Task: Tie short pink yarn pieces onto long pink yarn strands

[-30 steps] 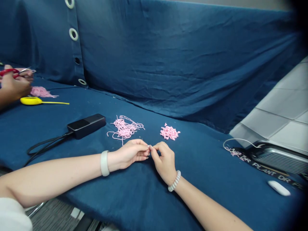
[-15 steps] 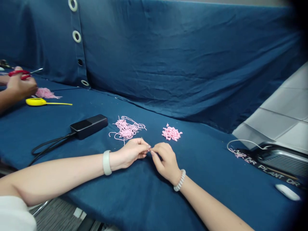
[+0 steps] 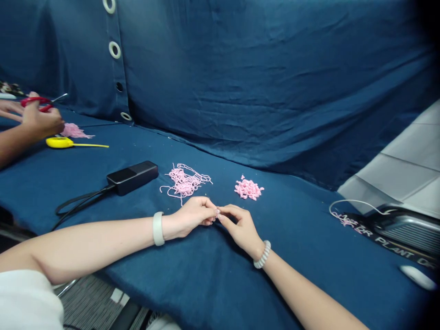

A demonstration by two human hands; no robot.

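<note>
Your left hand (image 3: 192,217) and right hand (image 3: 240,228) pinch something tiny (image 3: 217,213) together. Just beyond lie tangled pink yarn (image 3: 184,180) and a pile of pink bits (image 3: 249,189), with a black power brick (image 3: 132,177) further left.

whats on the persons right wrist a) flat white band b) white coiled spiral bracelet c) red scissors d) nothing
B: the right hand has a white coiled spiral bracelet at its wrist, while the flat white band is on the other wrist.
</note>
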